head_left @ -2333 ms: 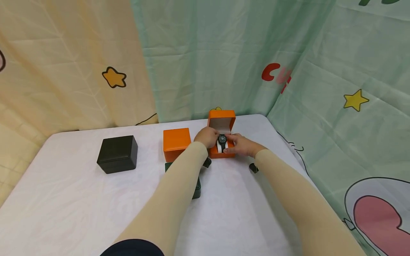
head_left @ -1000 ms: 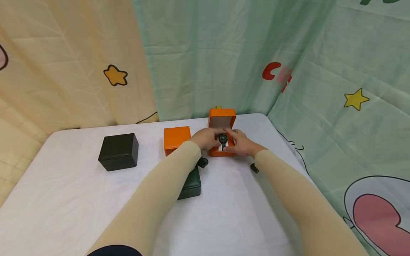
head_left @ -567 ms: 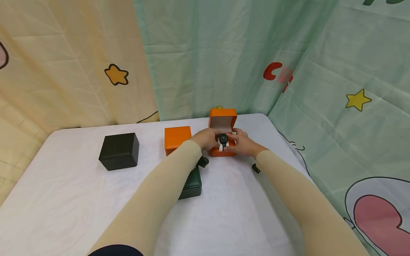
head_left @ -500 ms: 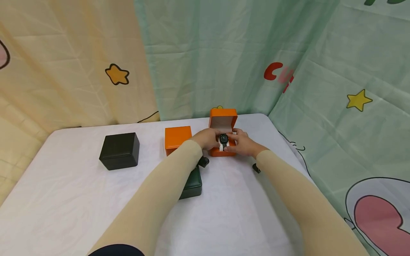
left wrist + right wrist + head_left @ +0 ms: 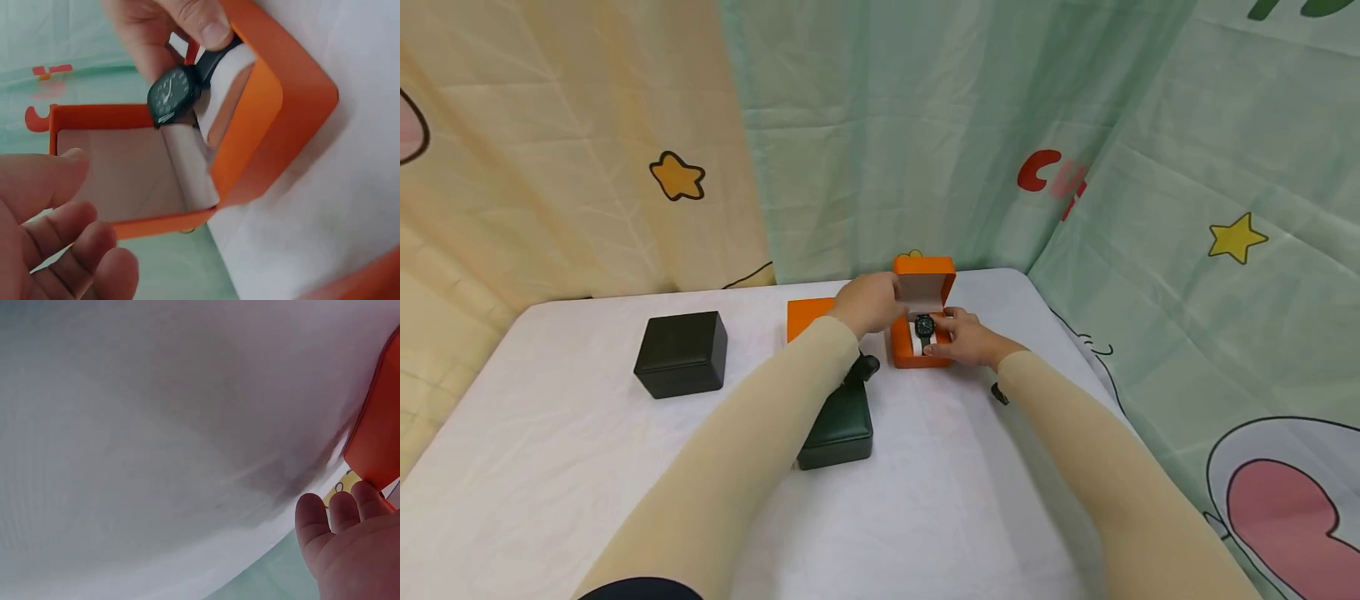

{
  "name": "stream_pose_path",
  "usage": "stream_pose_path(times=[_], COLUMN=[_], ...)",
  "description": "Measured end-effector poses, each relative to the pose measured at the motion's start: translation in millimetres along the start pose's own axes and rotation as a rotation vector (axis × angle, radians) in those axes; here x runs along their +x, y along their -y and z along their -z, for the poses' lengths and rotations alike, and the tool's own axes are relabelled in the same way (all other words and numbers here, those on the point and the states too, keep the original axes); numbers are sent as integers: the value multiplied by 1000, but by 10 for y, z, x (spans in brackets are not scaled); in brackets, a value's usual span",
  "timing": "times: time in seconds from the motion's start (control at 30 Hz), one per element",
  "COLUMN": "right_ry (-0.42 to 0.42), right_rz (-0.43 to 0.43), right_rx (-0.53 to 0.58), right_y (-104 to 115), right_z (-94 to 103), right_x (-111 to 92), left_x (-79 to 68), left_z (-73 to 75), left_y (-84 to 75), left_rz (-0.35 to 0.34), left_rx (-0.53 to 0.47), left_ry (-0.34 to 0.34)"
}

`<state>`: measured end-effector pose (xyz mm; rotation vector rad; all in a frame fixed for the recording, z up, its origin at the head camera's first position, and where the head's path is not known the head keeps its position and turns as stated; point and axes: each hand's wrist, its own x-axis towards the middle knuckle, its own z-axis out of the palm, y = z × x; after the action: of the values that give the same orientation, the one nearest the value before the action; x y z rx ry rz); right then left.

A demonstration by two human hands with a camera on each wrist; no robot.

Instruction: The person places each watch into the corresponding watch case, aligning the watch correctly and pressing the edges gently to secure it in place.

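Note:
A black wristwatch sits strapped round a white cushion in an orange watch box, whose lid stands raised at the back. My right hand is at the box's right side and pinches the watch, its thumb on the black strap close to the rim. In the right wrist view, the other fingers extend beside the orange wall. My left hand hovers at the left of the raised lid, fingers loosely bent and holding nothing; in its wrist view it overlaps the lid's pale lining.
Left of the watch box, a second orange box is partly hidden by the left arm. A green box lies nearer, partly under the sleeve. A black box stands farther left on the white-covered table. Curtains hang behind.
My left hand has let go of the watch and moved up and left to beside the lid. The right hand stays at the watch and box.

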<state>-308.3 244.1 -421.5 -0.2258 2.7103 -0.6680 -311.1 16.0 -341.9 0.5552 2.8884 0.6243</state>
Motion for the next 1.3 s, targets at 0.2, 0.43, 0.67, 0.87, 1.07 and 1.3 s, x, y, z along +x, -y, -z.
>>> stream_pose_path(times=[0.2,0.43,0.67,0.87,1.07,1.3], right_ry=[10,11,4,1,0,-20], right_rz=[-11,-26,-16,4,23,17], right_rx=[40,111,110,113,105,117], right_y=[-3,-4,-12,-7,-13,-51], right_z=[-5,22,33,42,69,160], right_x=[3,-16,-25,-39,-73,-140], left_x=[-41,-8,7,14,31,65], left_z=[151,200,185,171,145,117], left_y=[112,215,205,189,176,148], left_rz=[15,-37,-98,-79,-71,-80], left_rx=[-82,-149,-135,-160,-162,-182], left_ry=[-117,-139,-86,-65,-52,-28])
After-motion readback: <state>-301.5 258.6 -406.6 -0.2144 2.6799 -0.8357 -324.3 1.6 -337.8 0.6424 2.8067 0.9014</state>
